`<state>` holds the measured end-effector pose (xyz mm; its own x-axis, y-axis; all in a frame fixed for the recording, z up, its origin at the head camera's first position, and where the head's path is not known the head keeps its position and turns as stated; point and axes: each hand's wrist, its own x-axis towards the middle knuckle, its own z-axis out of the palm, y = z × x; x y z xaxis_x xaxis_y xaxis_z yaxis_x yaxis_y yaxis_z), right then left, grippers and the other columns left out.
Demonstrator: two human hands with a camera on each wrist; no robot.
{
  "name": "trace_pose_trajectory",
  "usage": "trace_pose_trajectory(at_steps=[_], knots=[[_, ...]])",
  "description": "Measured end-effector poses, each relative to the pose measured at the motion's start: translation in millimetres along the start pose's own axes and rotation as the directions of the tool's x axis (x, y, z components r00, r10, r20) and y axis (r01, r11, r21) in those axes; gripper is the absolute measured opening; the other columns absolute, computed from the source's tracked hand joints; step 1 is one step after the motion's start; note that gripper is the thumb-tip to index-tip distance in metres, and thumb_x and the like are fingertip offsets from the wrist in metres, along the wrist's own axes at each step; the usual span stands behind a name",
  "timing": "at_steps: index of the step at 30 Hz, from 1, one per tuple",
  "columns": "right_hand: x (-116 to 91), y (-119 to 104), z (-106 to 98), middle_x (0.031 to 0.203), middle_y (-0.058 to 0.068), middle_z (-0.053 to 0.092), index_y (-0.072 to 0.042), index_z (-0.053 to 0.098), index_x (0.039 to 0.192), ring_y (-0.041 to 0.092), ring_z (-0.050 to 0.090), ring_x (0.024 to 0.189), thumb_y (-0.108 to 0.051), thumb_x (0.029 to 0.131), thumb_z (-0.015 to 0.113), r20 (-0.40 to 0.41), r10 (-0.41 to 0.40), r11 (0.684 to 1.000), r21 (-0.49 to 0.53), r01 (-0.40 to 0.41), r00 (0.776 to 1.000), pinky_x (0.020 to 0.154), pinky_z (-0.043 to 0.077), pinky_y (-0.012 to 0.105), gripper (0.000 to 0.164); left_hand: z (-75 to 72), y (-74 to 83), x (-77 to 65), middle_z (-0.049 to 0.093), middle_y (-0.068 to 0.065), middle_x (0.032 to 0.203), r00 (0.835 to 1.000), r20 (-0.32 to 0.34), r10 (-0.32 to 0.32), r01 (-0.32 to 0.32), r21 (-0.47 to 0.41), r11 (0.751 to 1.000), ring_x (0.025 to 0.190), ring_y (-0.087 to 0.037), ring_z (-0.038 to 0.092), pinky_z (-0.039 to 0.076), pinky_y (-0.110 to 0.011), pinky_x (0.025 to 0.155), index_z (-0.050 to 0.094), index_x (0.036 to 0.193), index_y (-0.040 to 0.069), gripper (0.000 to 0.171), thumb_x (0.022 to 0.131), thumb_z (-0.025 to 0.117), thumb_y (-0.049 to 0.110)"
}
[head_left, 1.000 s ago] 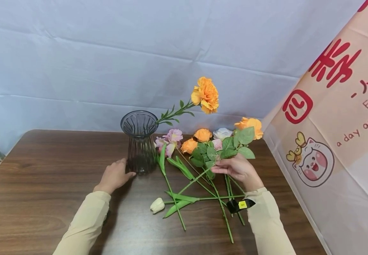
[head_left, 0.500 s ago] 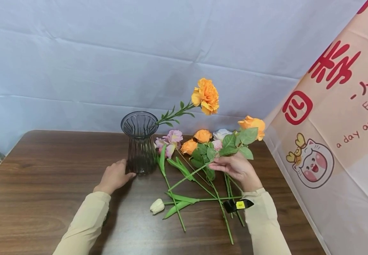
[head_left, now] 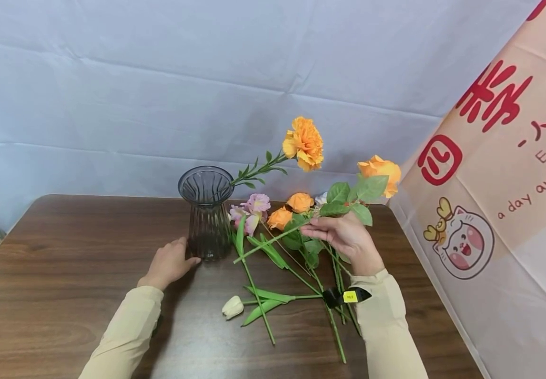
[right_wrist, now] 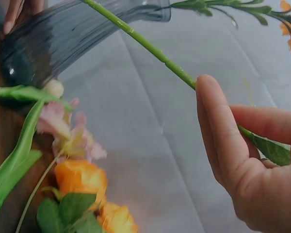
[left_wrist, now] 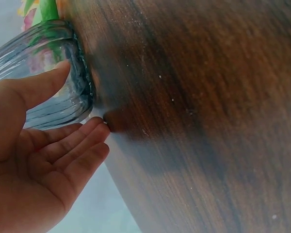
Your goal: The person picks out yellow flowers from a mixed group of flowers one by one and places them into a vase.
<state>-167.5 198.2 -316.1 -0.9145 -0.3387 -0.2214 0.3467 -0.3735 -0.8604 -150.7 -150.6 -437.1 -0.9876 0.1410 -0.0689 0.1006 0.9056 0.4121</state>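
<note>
A grey ribbed glass vase [head_left: 209, 231] stands upright on the table, with one orange carnation [head_left: 303, 143] leaning out to the right. Beside its base rests my left hand [head_left: 169, 263], fingers relaxed; in the left wrist view the straight thumb and the fingertips lie right at the glass [left_wrist: 63, 111]. My right hand [head_left: 344, 239] pinches the green stem of an orange rose [head_left: 381, 173]. The bloom points right, while the bare stem end slants down left toward the vase. In the right wrist view the stem [right_wrist: 155, 56] passes between thumb and fingers.
Several flowers lie crossed on the brown table [head_left: 88, 252]: a white tulip [head_left: 232, 307], pink-purple blooms [head_left: 254, 208] and smaller orange roses [head_left: 280, 217]. A pale cloth [head_left: 135, 95] hangs behind, and a printed banner [head_left: 500, 173] stands at the right.
The right hand has lifted the orange rose and shifted slightly left, so the stem end now comes nearer the vase. The left hand and vase hold their places.
</note>
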Motion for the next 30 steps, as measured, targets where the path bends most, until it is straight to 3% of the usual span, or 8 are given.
trace_pose_trajectory(at_steps=[7,19,27,30], knots=[[4.3,-9.1,19.6,0.083,0.024,0.058,0.01,0.064,0.085,0.036,0.064,0.084,0.022,0.087,0.035,-0.022,-0.031,0.999,0.039,0.031,0.999,0.083,0.05,0.04,0.032,0.7,-0.6,0.1,0.056,-0.033,0.107,1.0,-0.003,0.002,-0.002,-0.002,1.0,0.094,-0.047,0.055,0.044,-0.055,0.08,0.047,0.118,-0.017,0.059,0.083,0.067,0.026],[11.1,-32.6,38.8,0.083,0.021,0.058,0.009,0.063,0.082,0.034,0.065,0.083,0.021,0.087,0.033,0.08,-0.11,0.994,0.025,0.108,0.991,0.083,0.05,0.038,0.032,2.1,-2.7,1.7,0.057,-0.032,0.104,1.0,-0.015,0.012,-0.012,0.001,1.0,0.092,-0.047,0.056,0.045,-0.055,0.079,0.048,0.116,-0.017,0.057,0.083,0.067,0.026],[15.3,-44.9,51.4,0.076,0.021,0.061,0.008,0.061,0.079,0.034,0.065,0.077,0.022,0.087,0.034,0.088,-0.178,0.981,0.094,0.169,0.98,0.082,0.05,0.043,0.031,0.5,-0.6,1.6,0.054,-0.034,0.109,1.0,0.009,0.0,0.0,0.01,1.0,0.096,-0.047,0.054,0.044,-0.056,0.082,0.045,0.12,-0.018,0.061,0.083,0.067,0.026],[15.6,-46.2,55.0,0.073,0.02,0.061,0.007,0.062,0.084,0.034,0.065,0.075,0.02,0.087,0.035,0.059,-0.185,0.973,0.149,0.175,0.981,0.081,0.051,0.044,0.03,0.6,-0.6,1.9,0.055,-0.034,0.109,1.0,0.007,0.0,0.0,0.01,1.0,0.096,-0.047,0.054,0.044,-0.055,0.082,0.046,0.119,-0.018,0.06,0.083,0.067,0.026]])
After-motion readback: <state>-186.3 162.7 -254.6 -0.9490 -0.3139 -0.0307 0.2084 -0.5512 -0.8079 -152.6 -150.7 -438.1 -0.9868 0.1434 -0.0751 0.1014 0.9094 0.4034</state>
